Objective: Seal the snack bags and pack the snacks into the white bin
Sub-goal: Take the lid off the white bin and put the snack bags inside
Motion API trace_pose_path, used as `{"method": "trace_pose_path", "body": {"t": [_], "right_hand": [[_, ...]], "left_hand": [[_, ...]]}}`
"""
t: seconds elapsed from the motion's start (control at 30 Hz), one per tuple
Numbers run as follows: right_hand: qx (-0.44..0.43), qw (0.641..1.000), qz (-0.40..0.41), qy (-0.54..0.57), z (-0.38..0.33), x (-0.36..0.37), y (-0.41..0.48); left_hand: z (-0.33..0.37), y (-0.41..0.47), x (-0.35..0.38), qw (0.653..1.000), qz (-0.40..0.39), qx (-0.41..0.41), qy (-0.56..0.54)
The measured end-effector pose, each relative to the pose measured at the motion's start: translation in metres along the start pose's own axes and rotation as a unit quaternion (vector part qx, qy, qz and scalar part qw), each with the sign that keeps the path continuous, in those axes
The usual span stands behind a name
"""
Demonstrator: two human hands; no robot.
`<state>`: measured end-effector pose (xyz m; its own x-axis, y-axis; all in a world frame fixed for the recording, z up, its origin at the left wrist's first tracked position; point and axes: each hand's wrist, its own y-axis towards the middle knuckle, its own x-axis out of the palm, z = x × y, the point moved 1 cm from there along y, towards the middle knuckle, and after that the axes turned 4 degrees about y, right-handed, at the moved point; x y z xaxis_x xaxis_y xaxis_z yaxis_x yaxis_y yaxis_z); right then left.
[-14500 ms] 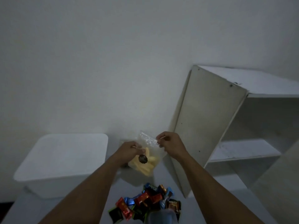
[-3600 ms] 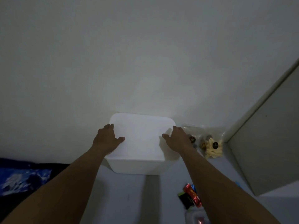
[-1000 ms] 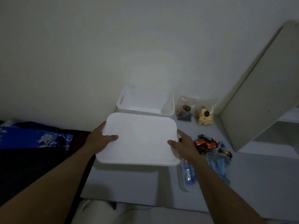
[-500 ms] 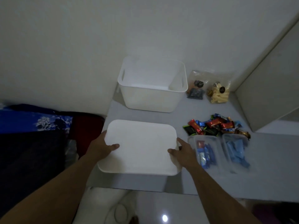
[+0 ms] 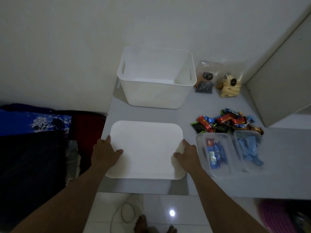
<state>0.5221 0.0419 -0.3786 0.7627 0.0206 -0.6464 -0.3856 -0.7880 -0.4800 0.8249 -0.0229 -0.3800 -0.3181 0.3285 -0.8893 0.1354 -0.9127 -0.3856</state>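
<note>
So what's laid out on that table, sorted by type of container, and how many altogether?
White bin: 1
White lid, held at its two sides by the left hand and right hand: 1
Clear snack bags: 2 (dark snack bag, yellow snack bag)
Clear plastic tubs: 2 (left tub, right tub)
Pile of loose wrapped candies: 1
Total: 7

Two snack bags [image 5: 217, 79], maybe two tubs [image 5: 229, 153]
</note>
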Motion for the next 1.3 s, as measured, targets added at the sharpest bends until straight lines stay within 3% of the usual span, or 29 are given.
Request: {"method": "trace_pose_path", "body": {"t": [0.3,0.43,0.57,0.93,1.3], "right_hand": [[-0.021,0.998,-0.023,-0.054,-0.007,-0.003,0.0],[-0.037,0.996,-0.031,-0.073,-0.02,-0.014,-0.006],[-0.055,0.995,-0.02,-0.083,-0.033,-0.032,-0.017],[-0.101,0.986,0.074,-0.109,-0.052,-0.149,-0.042],[-0.098,0.976,0.139,-0.138,-0.037,-0.278,0.012]], "left_hand": [[0.005,0.001,-0.006,0.999,-0.013,-0.001,0.038],[0.021,-0.006,-0.018,0.996,0.021,0.047,0.074],[0.05,-0.015,-0.032,0.993,0.008,0.108,0.056],[0.186,-0.055,-0.077,0.954,-0.007,0.3,0.015],[0.347,-0.064,-0.082,0.928,-0.005,0.374,0.006]]}}
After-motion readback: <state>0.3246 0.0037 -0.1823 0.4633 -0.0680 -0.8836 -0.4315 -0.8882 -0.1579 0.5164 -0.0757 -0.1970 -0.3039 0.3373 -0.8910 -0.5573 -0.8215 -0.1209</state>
